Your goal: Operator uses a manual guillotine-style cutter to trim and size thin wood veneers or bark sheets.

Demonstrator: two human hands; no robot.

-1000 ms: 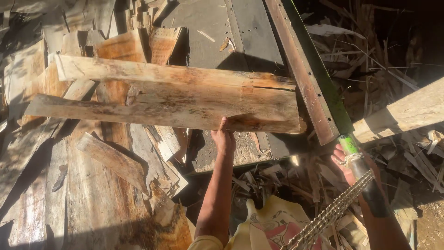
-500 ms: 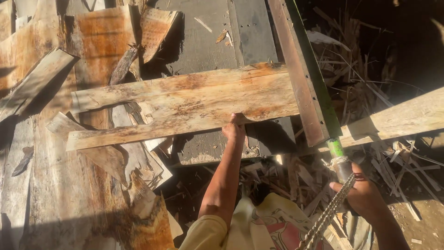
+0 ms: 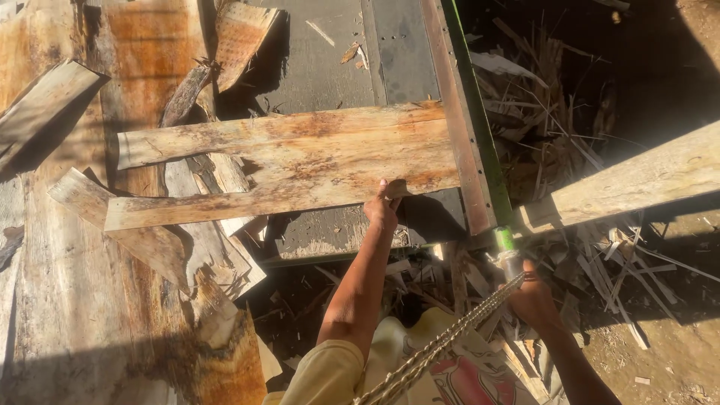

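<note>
My left hand (image 3: 382,207) grips the near edge of a wide, rough wooden board (image 3: 285,165) that lies flat across a dark grey platform (image 3: 330,60). My right hand (image 3: 532,300) holds the lower end of a green pole (image 3: 480,142) that runs up along the platform's rusty right rail (image 3: 454,127). A braided cord (image 3: 442,341) runs from that hand down toward my body.
Weathered planks and bark slabs (image 3: 90,300) pile up on the left. Another pale board (image 3: 630,184) sticks out at the right. Splinters and wood scraps (image 3: 615,255) litter the ground below the platform, with shadowed debris (image 3: 547,97) beyond the rail.
The board has slid left and down onto the pile, with my left hand still on its edge. My right hand has stayed on the pole. The view has shifted slightly.
</note>
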